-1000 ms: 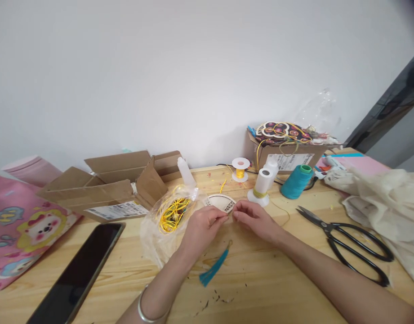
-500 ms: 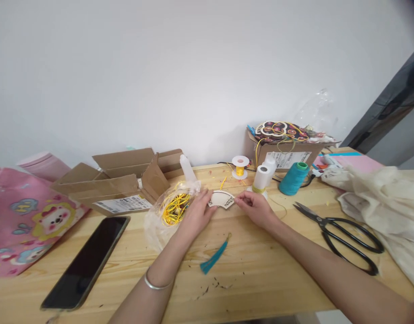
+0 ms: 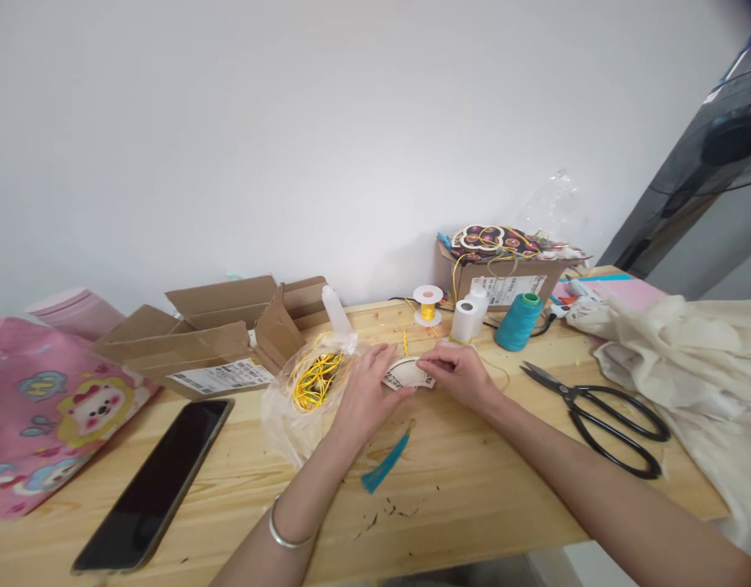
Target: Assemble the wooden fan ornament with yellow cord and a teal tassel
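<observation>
A small pale fan-shaped piece (image 3: 404,373) with cut-out patterned corners lies between my hands on the table. My left hand (image 3: 368,393) holds its left side, fingers at the upper edge and thumb along the lower one. Over the piece's upper right part, my right hand (image 3: 464,377) has its fingertips pinched together; what they grip is hidden. A yellow braided cord (image 3: 404,341) extends from behind the piece's top edge. Nearer to me lies a teal tassel (image 3: 386,465) with a small loop at its upper end.
Left of my hands are a plastic bag of yellow cord (image 3: 317,381), a phone (image 3: 158,481) and an open cardboard box (image 3: 179,346). To the right lie black-handled scissors (image 3: 601,416), a teal thread cone (image 3: 518,323), white spools (image 3: 466,319), a yellow-cord spool (image 3: 427,308) and cream cloth (image 3: 686,359).
My right fingertips have moved from the fan-shaped piece's right edge onto its upper right part. My left thumb now reaches further along the lower edge. The view has shifted slightly.
</observation>
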Demonstrator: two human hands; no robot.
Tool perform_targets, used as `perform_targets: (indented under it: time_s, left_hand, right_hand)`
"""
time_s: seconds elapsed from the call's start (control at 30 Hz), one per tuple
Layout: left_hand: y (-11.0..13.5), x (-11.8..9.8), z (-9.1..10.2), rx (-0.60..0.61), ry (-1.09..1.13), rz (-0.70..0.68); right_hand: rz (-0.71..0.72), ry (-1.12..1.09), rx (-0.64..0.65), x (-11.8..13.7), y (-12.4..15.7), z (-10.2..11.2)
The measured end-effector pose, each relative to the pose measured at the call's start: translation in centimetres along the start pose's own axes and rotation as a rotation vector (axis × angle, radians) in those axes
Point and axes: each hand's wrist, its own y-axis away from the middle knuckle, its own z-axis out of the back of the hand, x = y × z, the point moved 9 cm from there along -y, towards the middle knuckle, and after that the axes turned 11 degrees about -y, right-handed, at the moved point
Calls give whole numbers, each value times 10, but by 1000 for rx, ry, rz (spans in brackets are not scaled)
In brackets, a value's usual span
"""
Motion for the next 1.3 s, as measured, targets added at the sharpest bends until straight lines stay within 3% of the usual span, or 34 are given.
perform_targets:
  time_s: [0.13, 0.37, 0.67, 0.9, 1.03, 1.13, 1.2, 1.3]
  left_hand:
    - [-2, -6, 8, -52, 81, -65]
    - [-1, -13, 20, -143, 190, -102]
    - [-2, -16, 20, -95, 271, -92]
    - [-2, -10, 17, -80, 276, -51]
    - [-2, -6, 15, -93, 304, -37]
    - [-3, -4, 14, -82, 318, -18]
    - [-3, -4, 13, -70, 315, -14]
    - [-3, -4, 11, -59, 316, -18]
  right_hand:
    - [108, 8, 38, 13, 2, -3]
    - [60, 14, 110, 12, 4, -12]
    - [-76, -10, 93, 5, 6, -15]
    - [-28, 0, 100, 4, 7, -16]
    - [4, 116, 157, 12, 2, -15]
    - [49, 261, 368, 24, 2, -5]
    - [-18, 368, 487, 19, 4, 17]
    - [-176, 566, 262, 6, 0, 82]
